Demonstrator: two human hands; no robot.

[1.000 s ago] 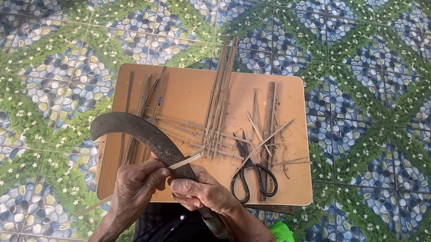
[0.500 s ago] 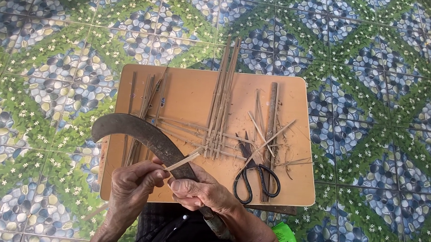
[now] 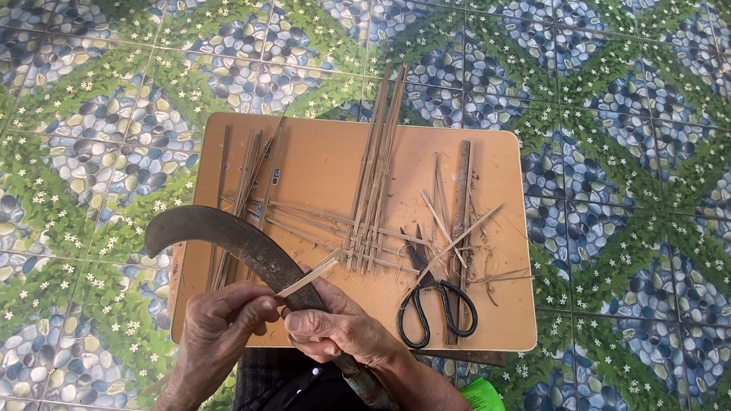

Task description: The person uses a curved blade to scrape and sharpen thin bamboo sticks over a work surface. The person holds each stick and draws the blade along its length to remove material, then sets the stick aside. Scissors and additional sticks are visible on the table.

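Dark, curved iron sickle blade (image 3: 233,237) sits gripped in the right hand (image 3: 340,328). The left hand (image 3: 221,322) pinches a thin pale bamboo sliver (image 3: 309,275) against it, above the tan board (image 3: 318,158).

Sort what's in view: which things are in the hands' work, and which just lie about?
In hand:
- curved knife, gripped by right hand
- thin strip, held by left hand against the blade

Lying about:
- scissors
- upright strip bundle
- loose strips
- board

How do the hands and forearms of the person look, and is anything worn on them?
Both are bare: the left hand and the right hand carry no gloves, rings or watch. The forearms show no sleeves. The hands look wrinkled, with veins showing.
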